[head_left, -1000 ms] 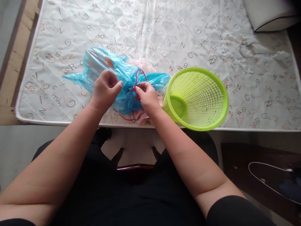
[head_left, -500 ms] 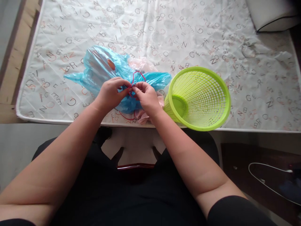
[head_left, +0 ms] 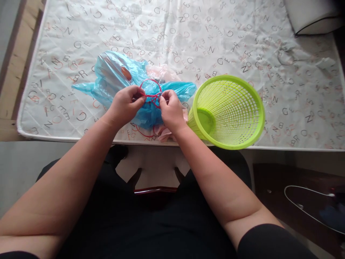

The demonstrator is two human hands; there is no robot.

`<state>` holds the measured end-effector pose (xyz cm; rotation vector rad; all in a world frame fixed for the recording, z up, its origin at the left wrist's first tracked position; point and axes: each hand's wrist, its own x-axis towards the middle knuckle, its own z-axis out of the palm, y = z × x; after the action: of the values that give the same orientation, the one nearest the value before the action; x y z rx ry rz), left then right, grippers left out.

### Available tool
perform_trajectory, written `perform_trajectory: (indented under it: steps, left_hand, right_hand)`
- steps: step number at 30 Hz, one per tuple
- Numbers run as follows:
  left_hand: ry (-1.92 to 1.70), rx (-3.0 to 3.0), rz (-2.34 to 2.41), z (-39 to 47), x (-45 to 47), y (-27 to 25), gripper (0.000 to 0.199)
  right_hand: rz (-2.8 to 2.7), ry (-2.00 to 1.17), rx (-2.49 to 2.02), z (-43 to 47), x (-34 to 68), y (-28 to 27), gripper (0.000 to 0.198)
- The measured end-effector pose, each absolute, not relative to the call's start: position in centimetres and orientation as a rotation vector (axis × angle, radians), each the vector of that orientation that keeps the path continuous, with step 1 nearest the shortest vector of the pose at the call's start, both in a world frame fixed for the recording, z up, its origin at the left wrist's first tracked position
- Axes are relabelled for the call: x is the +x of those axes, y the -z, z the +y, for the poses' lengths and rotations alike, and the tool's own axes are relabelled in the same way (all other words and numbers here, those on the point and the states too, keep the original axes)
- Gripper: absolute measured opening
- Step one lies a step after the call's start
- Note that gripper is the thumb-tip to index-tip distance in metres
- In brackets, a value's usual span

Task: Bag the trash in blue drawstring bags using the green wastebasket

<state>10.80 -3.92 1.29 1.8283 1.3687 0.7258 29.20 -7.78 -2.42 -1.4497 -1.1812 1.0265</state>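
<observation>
Left of the green basket [head_left: 228,104], the left hand [head_left: 128,104] and right hand [head_left: 172,110] each pinch red string [head_left: 150,96] over a blue bag [head_left: 111,73].

A white quilted mattress [head_left: 221,46] printed with letters carries a translucent blue plastic bag [head_left: 107,72], a lime-green perforated plastic basket [head_left: 262,111], a crumpled pink piece [head_left: 164,133], perhaps cloth, and a pale, dark-edged object [head_left: 309,18] far right.

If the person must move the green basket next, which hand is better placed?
Probably the right hand: it is clearly nearer the green basket, while the left hand is farther. Both hands hold the red string, though.
</observation>
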Motion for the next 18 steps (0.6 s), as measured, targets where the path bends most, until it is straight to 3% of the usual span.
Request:
perform_trajectory:
  steps: [18]
  left_hand:
    - [-0.907,1.997,1.302,-4.57,10.81,-2.00,0.022]
  right_hand:
    - [-1.133,-1.090,-1.420,-8.15,28.81,2.12,0.011]
